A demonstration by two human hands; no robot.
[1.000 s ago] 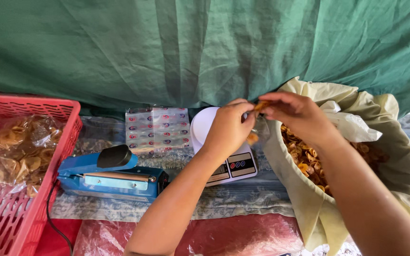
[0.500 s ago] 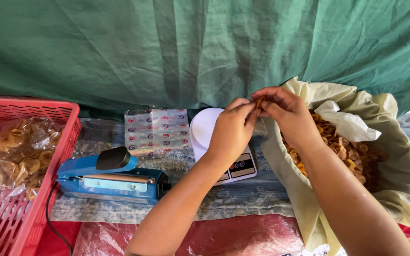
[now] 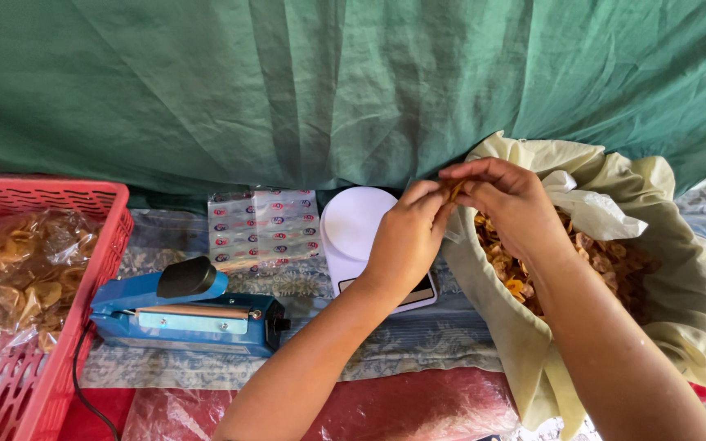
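My left hand (image 3: 406, 237) and my right hand (image 3: 510, 200) meet over the rim of a big cream sack (image 3: 516, 351) full of golden fried chips (image 3: 606, 261). Between their fingertips they pinch a small clear bag with a few chips (image 3: 456, 193) in it. The left hand hovers above a white kitchen scale (image 3: 353, 224), covering part of its display. The sack stands at the right, its mouth folded open.
A blue heat sealer (image 3: 185, 314) with a black knob lies left of the scale. Behind it lies a stack of printed clear bags (image 3: 263, 224). A red plastic basket (image 3: 75, 327) at far left holds packed bags of chips (image 3: 18, 269). A green cloth (image 3: 328, 82) hangs behind.
Both hands have stayed together at the sack's rim, shifting slightly left and down. The right hand has come up out of the chips.
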